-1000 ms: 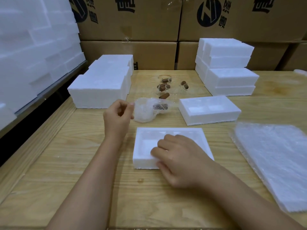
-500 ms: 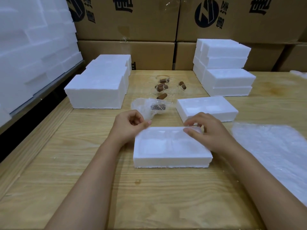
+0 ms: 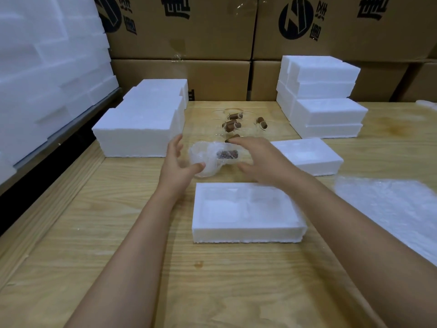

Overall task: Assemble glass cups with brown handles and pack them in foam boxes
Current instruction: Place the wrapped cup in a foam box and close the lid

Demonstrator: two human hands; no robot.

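Observation:
A glass cup wrapped in bubble wrap (image 3: 214,157), its brown handle showing through, lies on the wooden table (image 3: 118,221). My left hand (image 3: 178,162) is at its left side with fingers spread, the thumb touching the wrap. My right hand (image 3: 262,159) reaches over its right end with straight, spread fingers. In front of them sits an open foam box (image 3: 246,230) with two hollow compartments. Behind the wrapped cup stand several bare glass cups with brown handles (image 3: 233,124).
A second foam tray (image 3: 312,159) lies to the right. Foam box stacks stand at back left (image 3: 142,124) and back right (image 3: 324,100). Bubble wrap sheets (image 3: 397,211) lie at right. Cardboard cartons (image 3: 212,27) line the back; foam blocks (image 3: 42,67) fill the left.
Both hands left the open foam box and moved forward to the wrapped cup, their fingers spreading on either side of it. The foam box stays in place.

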